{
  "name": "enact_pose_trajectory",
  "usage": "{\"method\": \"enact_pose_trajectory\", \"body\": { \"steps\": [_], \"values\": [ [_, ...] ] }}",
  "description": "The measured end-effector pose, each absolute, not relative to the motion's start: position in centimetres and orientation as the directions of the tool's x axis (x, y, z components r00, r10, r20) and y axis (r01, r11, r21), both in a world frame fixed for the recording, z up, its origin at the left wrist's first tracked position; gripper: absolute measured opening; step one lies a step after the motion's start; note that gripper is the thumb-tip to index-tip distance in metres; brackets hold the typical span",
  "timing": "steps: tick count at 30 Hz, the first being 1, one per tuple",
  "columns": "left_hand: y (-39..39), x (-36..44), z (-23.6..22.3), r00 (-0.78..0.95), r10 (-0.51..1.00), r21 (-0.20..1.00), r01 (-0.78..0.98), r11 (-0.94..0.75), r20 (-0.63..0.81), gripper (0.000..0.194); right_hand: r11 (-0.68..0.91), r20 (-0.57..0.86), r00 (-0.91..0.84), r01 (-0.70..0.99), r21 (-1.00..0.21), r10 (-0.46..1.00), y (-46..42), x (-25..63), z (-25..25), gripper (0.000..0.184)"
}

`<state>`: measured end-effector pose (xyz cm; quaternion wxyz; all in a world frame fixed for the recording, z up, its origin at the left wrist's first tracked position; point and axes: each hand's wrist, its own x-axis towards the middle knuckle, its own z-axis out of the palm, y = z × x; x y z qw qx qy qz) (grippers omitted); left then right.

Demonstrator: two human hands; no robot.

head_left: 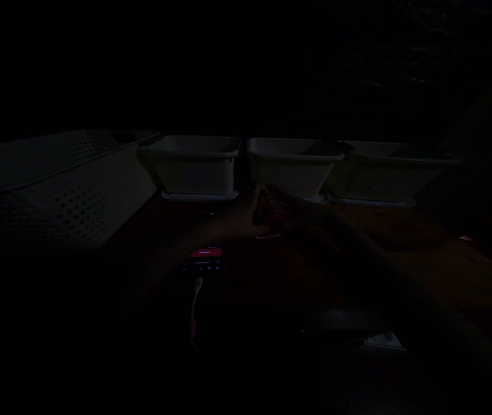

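Note:
The scene is very dark. A small dark red object with a lighter pattern (272, 203) is between my two hands, in front of the middle white bin; its kind cannot be made out. My left hand (245, 216) grips its left side, with the thumb and fingers curved around it. My right hand (304, 213) is closed on its right side, though the fingers are mostly lost in shadow. Below my left forearm lies a lit phone (205, 262) with a red bar on its screen. A white charging cable (195, 297) runs from its lower end.
Three pale bins, a left one (198, 173), a middle one (293, 173) and a right one (379, 176), stand in a row behind my hands. A perforated white basket (129, 184) stands at the left. The wooden tabletop (436, 253) shows at the right, and a pale flat item (384, 341) lies near the front.

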<state>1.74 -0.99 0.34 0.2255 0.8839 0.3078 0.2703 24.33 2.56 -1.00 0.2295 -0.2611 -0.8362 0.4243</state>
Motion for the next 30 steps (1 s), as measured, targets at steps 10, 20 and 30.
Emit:
{"method": "enact_pose_trajectory", "body": {
  "steps": [10,20,30],
  "values": [
    [-1.3,1.9,0.4,0.645,0.672,0.592,0.397,-0.702,0.364,0.075,0.477,0.180,-0.706,0.247,-0.843,0.685,2.5,24.4,-1.3,0.117],
    [-0.4,1.9,0.1,0.582,0.594,0.280,0.542,-0.792,0.555,0.078,0.655,0.358,-0.707,0.196,-0.730,0.610,1.7,23.5,0.0,0.121],
    [-0.2,1.3,1.5,0.633,0.396,-0.055,0.571,-0.819,0.665,0.071,0.404,0.368,-0.566,-0.067,-0.912,0.737,1.1,22.5,0.2,0.088]
  ]
}}
